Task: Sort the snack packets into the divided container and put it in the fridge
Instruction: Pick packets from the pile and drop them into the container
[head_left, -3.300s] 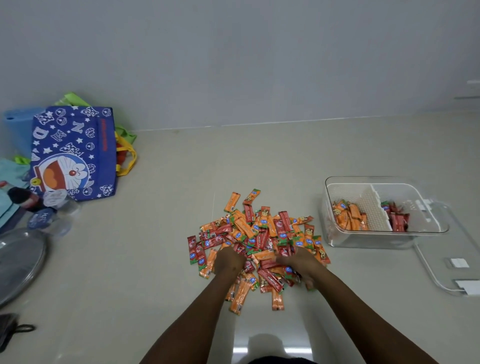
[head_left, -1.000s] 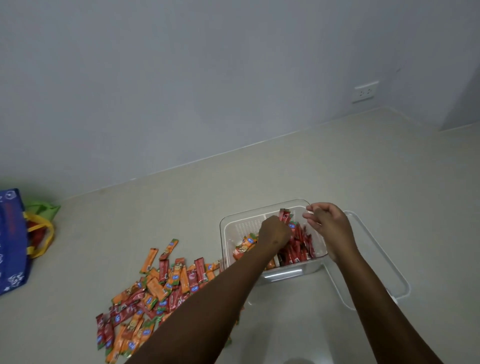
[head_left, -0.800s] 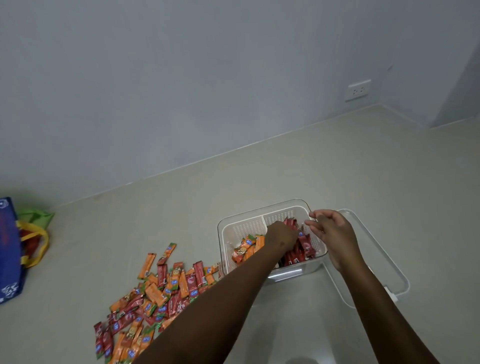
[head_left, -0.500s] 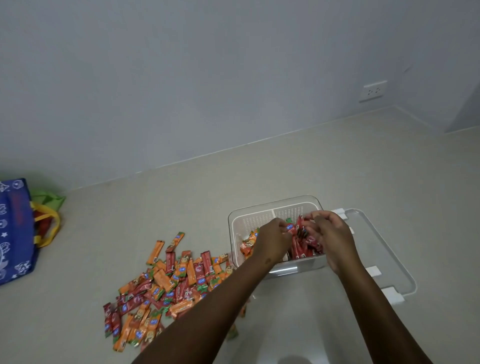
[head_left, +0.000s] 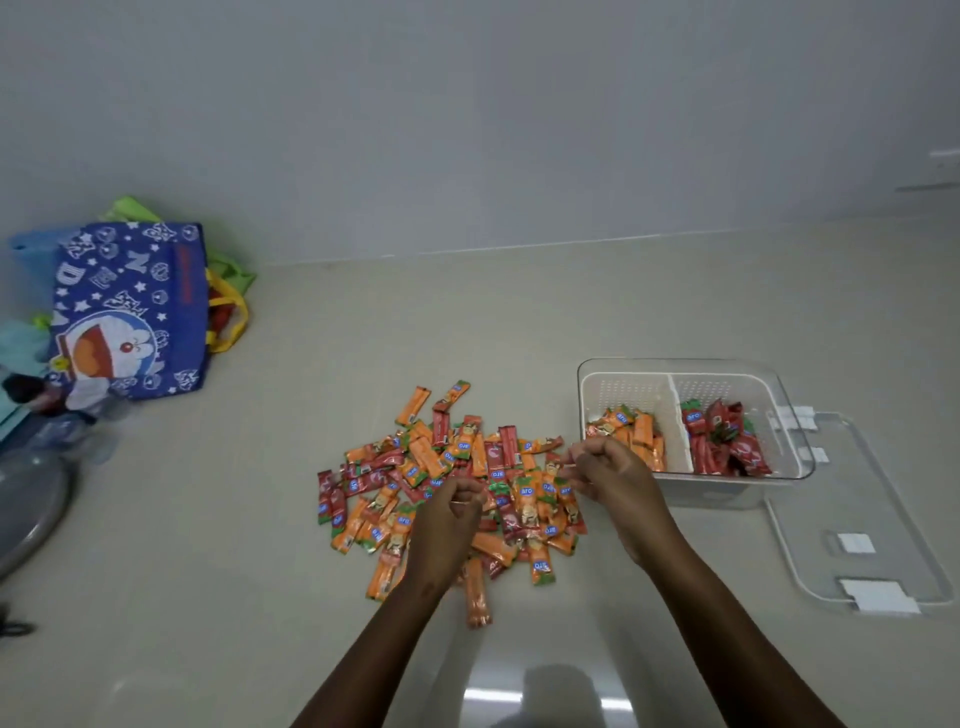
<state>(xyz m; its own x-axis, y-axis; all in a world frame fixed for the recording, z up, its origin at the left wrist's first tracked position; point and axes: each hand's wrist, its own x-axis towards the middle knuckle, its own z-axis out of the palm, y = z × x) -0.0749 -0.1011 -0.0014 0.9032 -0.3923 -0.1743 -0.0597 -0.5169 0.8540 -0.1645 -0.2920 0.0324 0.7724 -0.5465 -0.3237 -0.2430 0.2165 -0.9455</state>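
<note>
A heap of orange and red snack packets (head_left: 447, 478) lies on the beige floor in front of me. My left hand (head_left: 450, 514) rests on the heap's near side with its fingers curled down among the packets; a grip is hidden. My right hand (head_left: 615, 475) hovers at the heap's right edge, fingers curled and thumb against forefinger, with nothing visible in it. Just right of that hand stands the clear divided container (head_left: 727, 493). Its left compartment holds orange packets (head_left: 636, 431), and its right compartment holds red packets (head_left: 727, 447).
The container's clear lid (head_left: 857, 499) lies flat on the floor to its right. A blue cartoon tote bag (head_left: 130, 312) leans at the left by the wall, with a grey round dish (head_left: 26, 509) and bottles below it. A wall runs along the back.
Both hands have left the container and come back left to the heap. More red packets lie in the right compartment than 3.3 s ago. My view has swung back left.
</note>
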